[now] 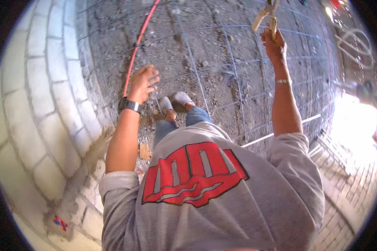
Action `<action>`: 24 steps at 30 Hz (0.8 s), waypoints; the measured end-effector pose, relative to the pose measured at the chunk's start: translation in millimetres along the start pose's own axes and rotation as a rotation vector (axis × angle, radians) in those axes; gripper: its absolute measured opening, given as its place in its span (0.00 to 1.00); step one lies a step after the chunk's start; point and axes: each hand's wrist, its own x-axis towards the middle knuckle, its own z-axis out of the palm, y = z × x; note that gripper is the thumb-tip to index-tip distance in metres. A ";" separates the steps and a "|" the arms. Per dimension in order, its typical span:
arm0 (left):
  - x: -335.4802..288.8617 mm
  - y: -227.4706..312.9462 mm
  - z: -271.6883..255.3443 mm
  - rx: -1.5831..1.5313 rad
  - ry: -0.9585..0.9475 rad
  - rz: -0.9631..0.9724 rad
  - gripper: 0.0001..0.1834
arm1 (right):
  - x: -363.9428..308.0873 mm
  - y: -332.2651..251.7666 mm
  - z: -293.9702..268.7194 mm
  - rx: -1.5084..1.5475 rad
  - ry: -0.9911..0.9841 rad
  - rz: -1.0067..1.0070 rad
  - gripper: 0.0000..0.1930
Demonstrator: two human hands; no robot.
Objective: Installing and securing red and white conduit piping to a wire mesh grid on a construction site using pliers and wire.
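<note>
A tool in the right hand, above the mesh

Nearest is a grey shirt [264,184] with a red print [199,167] on its front. Below it come blue jeans [197,117] and pale shoes [182,98], which stand on the stony ground [205,50] near its left side.

The left hand [142,85], with a dark watch [130,105] at its wrist, has its fingers apart and grips nothing. A red tube [138,42] passes close by this hand and goes to the far edge of the ground; I cannot tell if they touch.

A small wood piece [144,151] lies near the left forearm. A white pipe [257,139] lies at the near right part of the ground, and brick paving [343,209] is beyond the right sleeve.

A block wall [42,83] borders the ground on the left. The mesh [233,62] of thin bars spreads over the ground.

Farther out, the right hand [275,48] has its fingers closed on one pale handle of the tool [273,25]. The two handles stand apart, above the far right part of the ground; the tool's head is partly cut off from view.

A pale coil [360,52] is at the far right.
</note>
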 end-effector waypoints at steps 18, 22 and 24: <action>88.3 -11.3 -8.0 0.133 -0.038 -0.149 0.18 | -341.8 11.9 -34.4 0.872 -0.838 0.883 0.29; 70.8 0.6 10.8 0.149 0.063 -0.092 0.18 | -338.4 16.6 -27.3 0.664 -0.923 0.706 0.31; 64.5 8.3 20.4 0.179 0.067 -0.097 0.19 | -328.3 18.3 -27.2 0.693 -0.905 0.735 0.29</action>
